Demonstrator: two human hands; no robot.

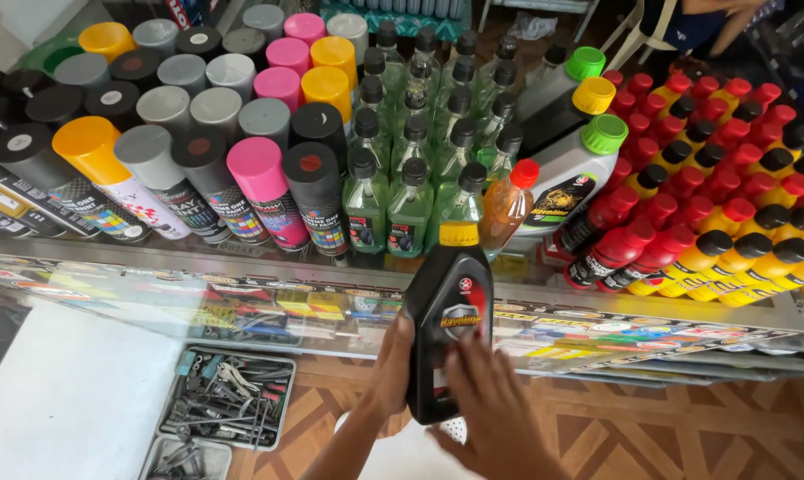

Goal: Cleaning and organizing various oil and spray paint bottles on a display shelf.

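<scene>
Right hand nearest, open, fingers spread against the black oil bottle. Left of that bottle, the tool tray on the floor; left hand grips the bottle's side, held upright before the glass surface, below the green bottles.

counter: glass top carrying rows of cans and bottles
floor: patterned brown tiles lying below counter
tool tray: sitting on floor under counter's left part
light: daylight reflecting off glass
</scene>
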